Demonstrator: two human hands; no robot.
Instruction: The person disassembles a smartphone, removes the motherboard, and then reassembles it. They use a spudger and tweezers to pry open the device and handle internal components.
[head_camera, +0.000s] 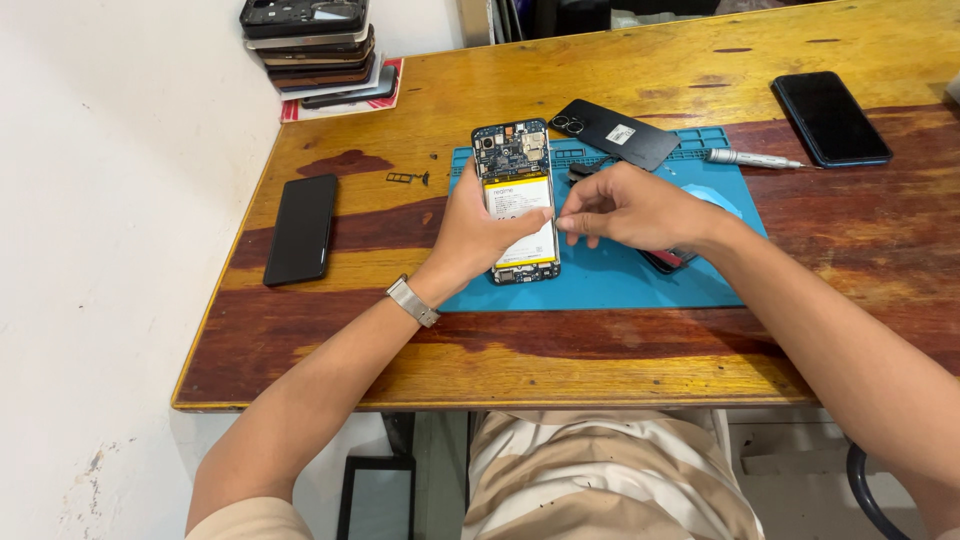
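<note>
An opened phone (515, 168) with its back cover off lies on a blue work mat (610, 275), its circuit board at the far end and a white and yellow battery below. My left hand (478, 232) grips the phone's left side, thumb across the battery. My right hand (632, 208) has its fingertips pinched together at the battery's right edge; whether something small sits between them I cannot tell. The phone's black back cover (615, 132) lies just beyond the mat.
A black phone (301, 228) lies face down at the left and another (830, 117) at the far right. A silver screwdriver (750, 158) rests by the mat. A stack of phones (315, 50) stands in the back left corner. A small tray part (407, 178) lies on the wooden table (560, 360).
</note>
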